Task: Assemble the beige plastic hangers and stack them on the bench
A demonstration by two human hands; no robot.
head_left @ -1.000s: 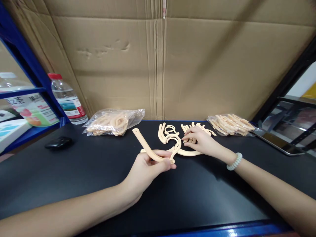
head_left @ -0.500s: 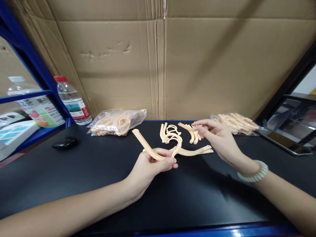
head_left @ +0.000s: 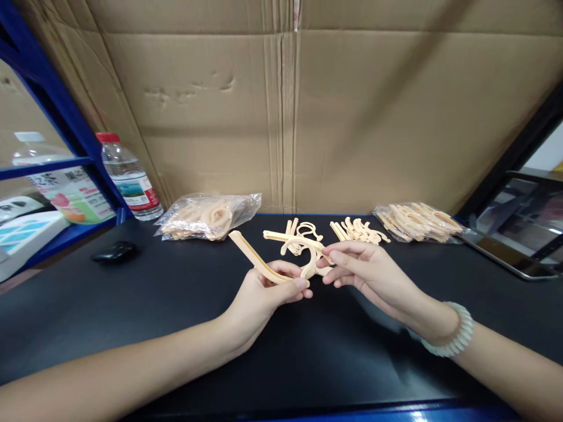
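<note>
My left hand (head_left: 268, 293) is closed on a beige plastic hanger arm (head_left: 248, 252), whose free end slants up to the left. A curved hanger hook (head_left: 307, 271) is pinched at the other end of that arm, between thumb and fingers. My right hand (head_left: 373, 269) grips a second hanger arm (head_left: 279, 236) by its right end. This arm points left and passes above the hook. Behind the hands lie loose hooks (head_left: 307, 226) and a pile of hanger arms (head_left: 363, 230). The right fingers partly hide another beige piece on the table.
A clear bag of beige parts (head_left: 200, 220) lies at the back left, another bag (head_left: 416, 221) at the back right. A black mouse (head_left: 115, 252) and a red-capped bottle (head_left: 132, 181) are on the left. A tablet-like device (head_left: 519, 234) leans at the right. Cardboard (head_left: 197, 117) stands behind.
My right hand has come left and down from the back pile, bringing a hanger arm to the hook. My left hand has barely moved and keeps its hold.
</note>
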